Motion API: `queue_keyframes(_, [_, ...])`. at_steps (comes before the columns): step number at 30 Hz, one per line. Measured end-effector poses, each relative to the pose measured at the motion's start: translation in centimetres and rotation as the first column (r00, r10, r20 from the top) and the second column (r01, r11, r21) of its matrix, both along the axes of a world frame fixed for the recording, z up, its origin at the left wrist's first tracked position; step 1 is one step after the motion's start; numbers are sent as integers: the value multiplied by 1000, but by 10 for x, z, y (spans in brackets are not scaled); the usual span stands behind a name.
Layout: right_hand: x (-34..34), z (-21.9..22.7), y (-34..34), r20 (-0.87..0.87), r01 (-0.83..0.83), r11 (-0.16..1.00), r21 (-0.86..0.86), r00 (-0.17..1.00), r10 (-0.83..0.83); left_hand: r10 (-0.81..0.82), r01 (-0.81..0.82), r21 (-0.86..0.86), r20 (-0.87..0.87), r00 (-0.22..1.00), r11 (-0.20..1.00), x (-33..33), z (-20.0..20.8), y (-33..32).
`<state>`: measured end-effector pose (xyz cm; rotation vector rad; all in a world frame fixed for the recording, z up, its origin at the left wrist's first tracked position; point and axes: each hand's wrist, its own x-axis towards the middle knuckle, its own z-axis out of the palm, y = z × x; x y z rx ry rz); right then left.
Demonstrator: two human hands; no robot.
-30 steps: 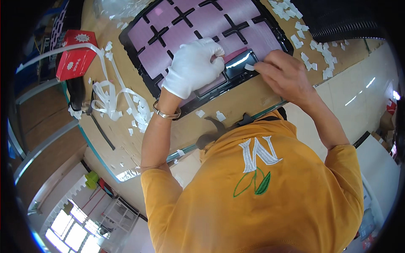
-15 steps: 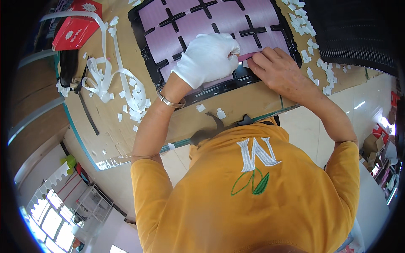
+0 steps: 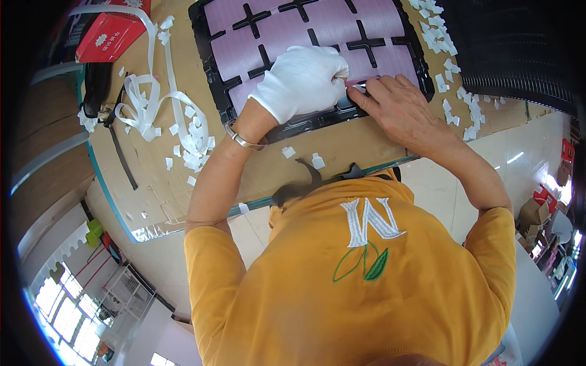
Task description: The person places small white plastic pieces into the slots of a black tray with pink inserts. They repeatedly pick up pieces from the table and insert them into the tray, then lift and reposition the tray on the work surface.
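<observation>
A black moulded plastic tray [image 3: 317, 122] with raised cross-shaped dividers lies in front of me, its hollows filled with shiny pink-purple sheets [image 3: 317, 33]. My left hand [image 3: 303, 82], in a white glove, is closed over the tray's near edge. Its fingertips are curled out of sight, so what they grip cannot be made out. Close to its right, my bare right hand [image 3: 400, 107] bends its fingers over the near edge of a pink sheet, with the thumb below them. Between the two hands a narrow pink edge shows above a dark hollow.
White paper scraps [image 3: 439, 36] line the tray's right side. Tangled white strips [image 3: 143, 110] and a red box [image 3: 116, 36] lie left. A stack of black ribbed trays [image 3: 519, 55] stands at the right. Cardboard [image 3: 177, 201] covers the table.
The raised pink edge between my hands now lies lower and shows less. My right hand has shifted slightly left and down, while my gloved left hand has hardly moved.
</observation>
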<state>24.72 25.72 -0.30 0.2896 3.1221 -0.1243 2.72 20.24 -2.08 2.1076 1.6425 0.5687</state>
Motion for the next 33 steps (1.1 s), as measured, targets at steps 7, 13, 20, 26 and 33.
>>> queue_keyframes(7, [3,-1,3,23,114,990,-83,993,-113,12,-11,-59,15,1000,998,1,1,-2])
queue_keyframes(13, [4,-5,-1,-5,72,996,44,997,-72,-9,8,-75,-1,1000,997,1,1,0])
queue_keyframes(20, [13,4,-1,-8,26,995,99,1000,-26,14,-14,-86,6,1000,996,2,2,-3])
queue_keyframes(26, [10,-3,3,45,-89,976,200,996,81,-5,6,-88,21,1000,996,1,3,0])
queue_keyframes(33, [4,-1,-4,-39,-15,999,50,999,17,-15,15,-68,5,1000,998,1,0,0])
